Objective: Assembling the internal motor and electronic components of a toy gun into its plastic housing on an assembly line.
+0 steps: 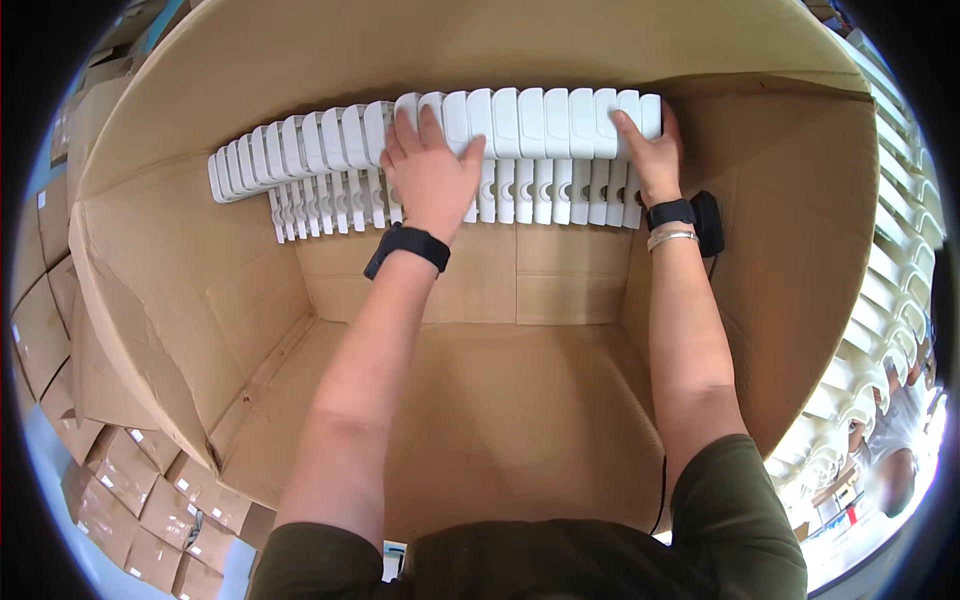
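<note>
A long row of identical white plastic parts (530, 125) stands packed side by side along the far wall inside a large cardboard box (480, 400). Each has a smooth rounded top and a narrower notched stem below. My left hand (430, 175) lies over the middle of the row, fingers spread across the tops and thumb apart. At the row's right end my right hand (655, 150) clasps the last parts, its thumb on the front and its fingers round the outer side. Both wrists wear black bands. The parts left of my left hand fan out slightly.
The box's side walls (180, 290) rise close around my arms. Many brown cartons (130, 480) are stacked outside at the left. More white curved parts (890, 290) stand in a row beyond the right wall, with another person (895, 450) at the lower right.
</note>
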A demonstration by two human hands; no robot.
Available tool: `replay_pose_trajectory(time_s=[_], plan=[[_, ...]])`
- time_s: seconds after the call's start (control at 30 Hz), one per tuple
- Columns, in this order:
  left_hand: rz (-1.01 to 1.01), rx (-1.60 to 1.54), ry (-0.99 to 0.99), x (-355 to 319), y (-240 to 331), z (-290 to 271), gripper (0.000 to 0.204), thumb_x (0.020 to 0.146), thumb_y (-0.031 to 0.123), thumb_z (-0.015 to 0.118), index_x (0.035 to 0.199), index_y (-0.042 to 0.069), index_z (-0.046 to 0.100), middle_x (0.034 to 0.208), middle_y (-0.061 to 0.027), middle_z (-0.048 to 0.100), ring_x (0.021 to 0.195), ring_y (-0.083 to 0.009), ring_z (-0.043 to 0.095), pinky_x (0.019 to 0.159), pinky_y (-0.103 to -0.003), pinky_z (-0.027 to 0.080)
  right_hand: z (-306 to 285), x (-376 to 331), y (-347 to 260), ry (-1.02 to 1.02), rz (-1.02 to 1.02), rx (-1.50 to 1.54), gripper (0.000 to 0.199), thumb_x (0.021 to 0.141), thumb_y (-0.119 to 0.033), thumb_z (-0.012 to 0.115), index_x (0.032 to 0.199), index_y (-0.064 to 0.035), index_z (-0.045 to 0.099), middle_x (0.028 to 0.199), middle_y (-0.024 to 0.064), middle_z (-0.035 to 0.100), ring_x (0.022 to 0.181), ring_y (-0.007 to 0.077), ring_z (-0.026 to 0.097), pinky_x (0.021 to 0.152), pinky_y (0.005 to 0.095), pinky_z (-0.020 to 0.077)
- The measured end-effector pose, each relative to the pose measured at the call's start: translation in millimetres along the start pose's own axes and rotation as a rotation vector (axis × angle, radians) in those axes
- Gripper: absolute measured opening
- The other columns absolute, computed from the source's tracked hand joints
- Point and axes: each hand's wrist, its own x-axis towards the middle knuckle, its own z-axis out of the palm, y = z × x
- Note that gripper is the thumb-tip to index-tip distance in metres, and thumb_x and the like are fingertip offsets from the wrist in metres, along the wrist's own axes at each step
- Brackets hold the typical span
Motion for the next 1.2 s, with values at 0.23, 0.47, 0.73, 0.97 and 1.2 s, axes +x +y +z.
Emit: replay_pose_trajectory(time_s=[0.23,0.47,0.73,0.97,1.2], plan=[[0.63,0.084,-0.207,26,47,-8,0.091,0.062,0.042,0.075,0.135,0.01,0.031,0.137,-0.0191,0.031,0.129,-0.0318,0.028,0.103,-0.052,0.023,-5,2,2,0.006,0.048,0.056,0.078,0.07,-0.026,0.078,0.128,0.0034,0.037,0.114,0.012,0.055,0.102,0.0174,0.052,0.09,0.028,0.0401],[0.698,0.133,-0.252,48,51,4,0.083,0.065,0.029,0.075,0.133,0.01,0.032,0.127,-0.0167,0.041,0.125,-0.0301,0.032,0.105,-0.05,0.02,-6,6,12,0.026,0.045,0.008,0.085,0.062,-0.031,0.08,0.127,0.0035,0.038,0.118,0.0158,0.053,0.109,0.0241,0.051,0.093,0.032,0.0399],[0.75,-0.127,-0.1,7,32,-13,0.081,0.056,0.022,0.076,0.128,0.011,0.041,0.115,-0.0171,0.043,0.119,-0.0345,0.037,0.099,-0.055,0.026,-20,-48,-24,-0.097,0.056,0.144,0.078,0.065,-0.015,0.079,0.127,0.0067,0.036,0.113,0.0143,0.054,0.104,0.0197,0.052,0.089,0.0306,0.0422],[0.806,-0.155,-0.065,-7,40,-18,0.082,0.058,0.016,0.075,0.13,0.013,0.038,0.117,-0.0186,0.042,0.118,-0.035,0.038,0.096,-0.052,0.031,-29,-61,-29,-0.017,0.136,0.266,0.07,0.068,-0.01,0.077,0.124,0.0025,0.037,0.107,0.011,0.056,0.1,0.0197,0.054,0.088,0.03,0.0432],[0.757,-0.549,-0.149,-22,20,-87,0.079,0.062,0.003,0.07,0.131,0.002,0.03,0.126,-0.0238,0.033,0.1,-0.0407,0.051,0.078,-0.042,0.05,-31,-111,-89,-0.002,0.117,0.349,0.078,0.068,-0.002,0.074,0.131,0.0044,0.029,0.117,0.012,0.05,0.106,0.0178,0.05,0.09,0.029,0.043]])
